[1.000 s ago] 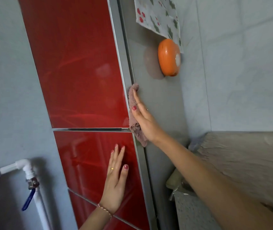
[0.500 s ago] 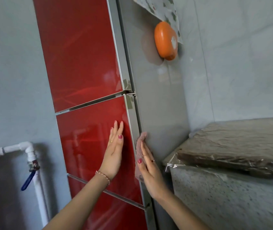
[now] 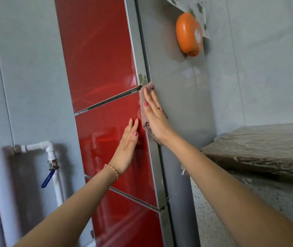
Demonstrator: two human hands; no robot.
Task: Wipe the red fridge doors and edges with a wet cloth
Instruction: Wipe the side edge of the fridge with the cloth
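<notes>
The right hand (image 3: pixel 155 120), fingers straight, presses a fuzzy pink cloth (image 3: pixel 144 111) on the fridge's (image 3: pixel 177 104) grey metal edge. The left hand (image 3: pixel 127 148) lies flat and empty on the glossy red door (image 3: pixel 106 138).

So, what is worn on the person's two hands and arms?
Both arms are bare, without sleeves. The left hand has a thin ring, pink-red nail polish and a red-and-white braided bracelet at the wrist. The right hand has the same polish and a thin ring.

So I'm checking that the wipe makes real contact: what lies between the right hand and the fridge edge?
In the head view, the pink cloth lies between the flat right hand and the fridge's grey edge; the fingers press it there.
</notes>
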